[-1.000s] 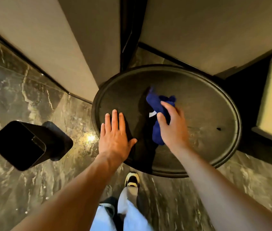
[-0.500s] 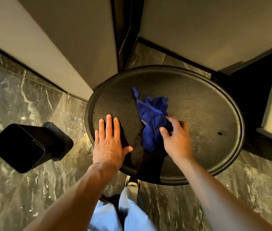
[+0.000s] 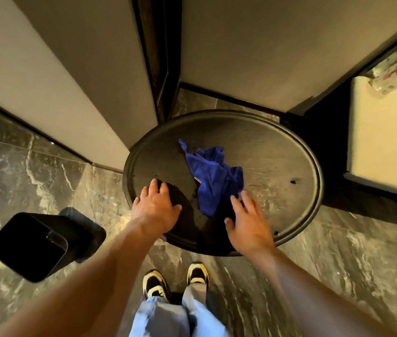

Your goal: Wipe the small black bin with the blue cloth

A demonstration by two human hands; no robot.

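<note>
Head view: blue cloth [image 3: 213, 177] lies crumpled on the round dark table [image 3: 289, 152]. Right hand [image 3: 247, 222] is spread, empty, fingertips just beside the cloth; left hand [image 3: 155, 206] rests flat on the table (palm down). Small black bin [image 3: 28, 246] stands on the marble floor [image 3: 338, 263], left.

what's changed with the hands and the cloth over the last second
The right hand let go of the blue cloth and pulled back toward the near edge of the round table; the cloth, bunched under that hand a second ago, now lies loose and spread out. The left hand stays resting on the table, and the small black bin stays on the floor, untouched.
</note>
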